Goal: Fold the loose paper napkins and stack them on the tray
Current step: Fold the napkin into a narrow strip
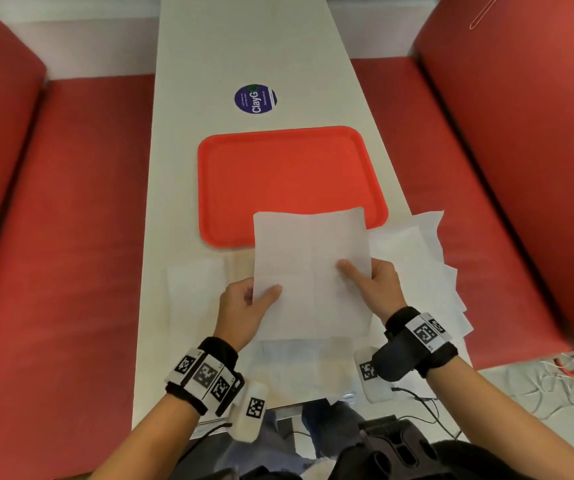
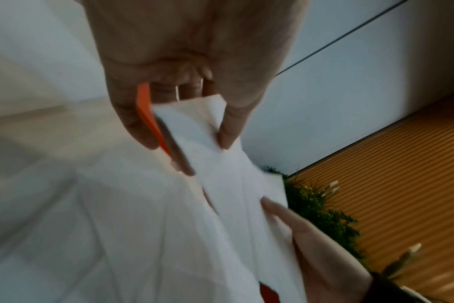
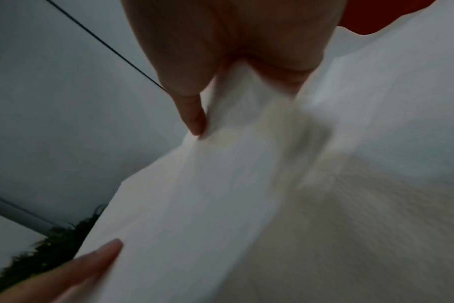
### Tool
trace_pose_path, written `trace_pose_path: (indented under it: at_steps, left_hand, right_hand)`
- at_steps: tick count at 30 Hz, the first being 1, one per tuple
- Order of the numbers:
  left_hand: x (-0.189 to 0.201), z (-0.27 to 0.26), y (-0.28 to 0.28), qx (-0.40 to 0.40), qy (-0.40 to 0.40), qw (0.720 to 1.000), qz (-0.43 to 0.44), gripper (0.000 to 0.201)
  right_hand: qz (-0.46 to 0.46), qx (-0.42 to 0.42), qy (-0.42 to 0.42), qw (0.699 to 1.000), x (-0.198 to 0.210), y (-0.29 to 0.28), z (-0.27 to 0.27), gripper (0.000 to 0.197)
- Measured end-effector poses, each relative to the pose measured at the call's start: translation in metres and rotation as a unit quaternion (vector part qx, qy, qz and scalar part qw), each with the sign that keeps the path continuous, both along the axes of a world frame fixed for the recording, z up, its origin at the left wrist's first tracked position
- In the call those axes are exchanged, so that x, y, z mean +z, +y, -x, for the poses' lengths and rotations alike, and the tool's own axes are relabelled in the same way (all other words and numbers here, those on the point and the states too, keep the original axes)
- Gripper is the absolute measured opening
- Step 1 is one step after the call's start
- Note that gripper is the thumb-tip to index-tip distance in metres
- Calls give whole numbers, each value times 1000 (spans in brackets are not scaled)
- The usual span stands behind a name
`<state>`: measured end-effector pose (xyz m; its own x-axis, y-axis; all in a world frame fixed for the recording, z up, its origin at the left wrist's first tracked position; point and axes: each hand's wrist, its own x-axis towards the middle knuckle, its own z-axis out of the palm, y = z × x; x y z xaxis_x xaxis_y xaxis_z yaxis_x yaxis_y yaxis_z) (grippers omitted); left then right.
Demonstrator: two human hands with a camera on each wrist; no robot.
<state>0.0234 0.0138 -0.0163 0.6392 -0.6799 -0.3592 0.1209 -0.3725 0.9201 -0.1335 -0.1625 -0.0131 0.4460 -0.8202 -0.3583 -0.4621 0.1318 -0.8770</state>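
Note:
A white paper napkin [image 1: 309, 265] with crease lines is held flat above the table, its far edge over the near rim of the orange tray [image 1: 289, 174]. My left hand [image 1: 247, 303] pinches its left edge, thumb on top. My right hand [image 1: 372, 282] pinches its right edge, thumb on top too. The left wrist view shows my left hand [image 2: 194, 131] pinching the napkin [image 2: 220, 164] between thumb and fingers. In the right wrist view my right hand [image 3: 220, 98] grips the napkin [image 3: 194, 194] the same way. The tray holds nothing.
Several loose white napkins [image 1: 427, 258] lie spread over the table's right side and edge, with more [image 1: 195, 292] on the left under my hands. A blue round sticker [image 1: 255, 99] sits beyond the tray on the white table [image 1: 244, 46]. Red bench seats [image 1: 70, 237] flank both sides.

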Motion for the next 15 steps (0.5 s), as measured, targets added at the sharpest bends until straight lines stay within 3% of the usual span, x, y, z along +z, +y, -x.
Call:
trace_pose_path:
  at_steps: [5, 7, 11, 13, 15]
  left_hand:
    - [2, -11, 7, -35, -43, 998, -26, 13]
    - [7, -11, 8, -61, -29, 998, -8, 15]
    - [14, -13, 7, -110, -35, 992, 59, 38]
    - [17, -14, 8, -118, -29, 990, 74, 28]
    - [26, -14, 12, -102, 27, 992, 75, 21]
  right_hand:
    - [33, 27, 61, 997, -9, 9, -4, 17]
    - [40, 36, 41, 998, -5, 16, -10, 14]
    - [40, 82, 1, 996, 6, 34, -30, 18]
    - [31, 104, -24, 994, 10, 44, -42, 16]
    - [25, 115, -49, 992, 12, 54, -51, 13]
